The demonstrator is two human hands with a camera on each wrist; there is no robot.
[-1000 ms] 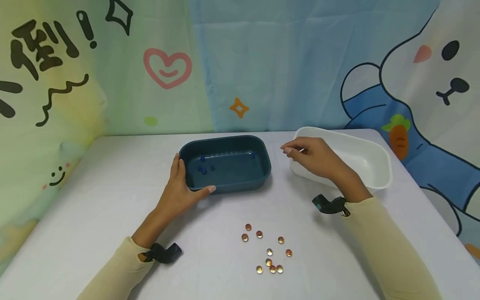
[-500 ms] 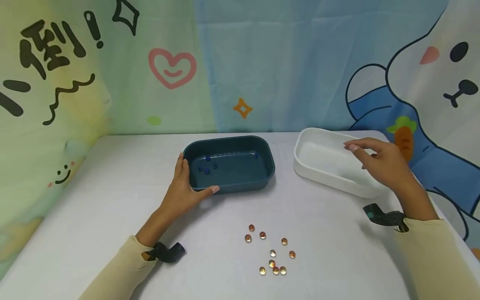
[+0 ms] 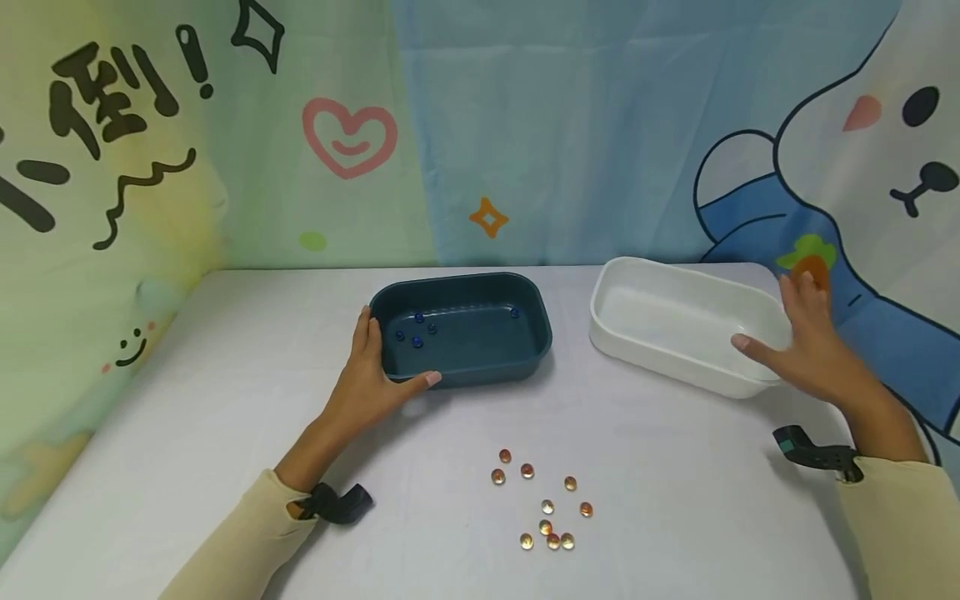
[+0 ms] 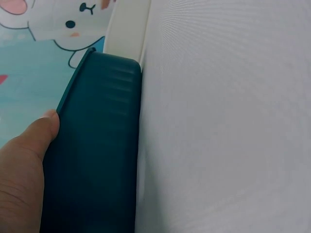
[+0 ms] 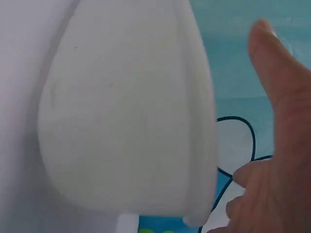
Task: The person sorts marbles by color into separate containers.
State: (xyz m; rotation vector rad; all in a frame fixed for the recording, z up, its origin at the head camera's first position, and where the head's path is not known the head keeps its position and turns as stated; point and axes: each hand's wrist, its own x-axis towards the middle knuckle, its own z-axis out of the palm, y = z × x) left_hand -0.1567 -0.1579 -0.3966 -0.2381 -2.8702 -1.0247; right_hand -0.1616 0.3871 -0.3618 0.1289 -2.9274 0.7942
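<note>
My left hand [image 3: 371, 367] holds the near left corner of a dark teal bin [image 3: 480, 377]. Its fingers lie along the left end, and the thumb [image 4: 46, 128] sits at the front rim. Several small blue beads [image 3: 417, 342] lie inside this bin. To the right stands a white bin [image 3: 660, 358], with nothing seen inside. Over its right end my right hand [image 3: 821, 350] is spread, thumb above the front side and fingers beyond the far right corner. In the right wrist view a gap shows between the thumb [image 5: 272, 58] and the white bin's rim.
Several amber glass beads [image 3: 545, 527] are scattered on the white tablecloth [image 3: 420, 517] in front of the bins. A printed cloth backdrop [image 3: 555, 133] rises behind the table's far edge and along both sides.
My right hand has moved right, from the white bin's left side across to its right end, and its fingers have spread apart. The left hand stays on the teal bin. The head view shifted slightly.
</note>
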